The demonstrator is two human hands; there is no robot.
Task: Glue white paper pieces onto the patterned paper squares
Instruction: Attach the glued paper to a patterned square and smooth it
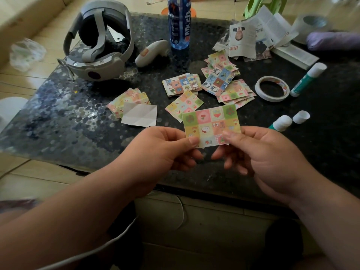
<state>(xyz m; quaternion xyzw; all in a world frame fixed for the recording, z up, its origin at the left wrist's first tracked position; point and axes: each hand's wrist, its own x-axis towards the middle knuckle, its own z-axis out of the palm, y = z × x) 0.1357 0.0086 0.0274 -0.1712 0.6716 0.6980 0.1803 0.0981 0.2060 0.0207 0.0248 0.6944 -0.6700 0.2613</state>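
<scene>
I hold one patterned paper square [211, 123] upright above the near edge of the dark table [64, 117]. My left hand [161, 151] pinches its lower left corner and my right hand [263, 152] pinches its lower right corner. A creased white paper piece [139, 114] lies on a small stack of patterned squares [127, 100] at centre left. Further stacks of patterned squares [182, 84] lie in the middle, and another stack of patterned squares [231, 90] sits to their right. An uncapped glue stick [281, 123] lies at right beside its cap [301, 116].
A grey headset [99, 45] and a white controller [151, 52] sit at the back left, with a blue bottle [179, 22] behind. A tape roll [272, 88], a second capped glue stick [307, 78] and torn magazine pages [253, 38] lie at the right.
</scene>
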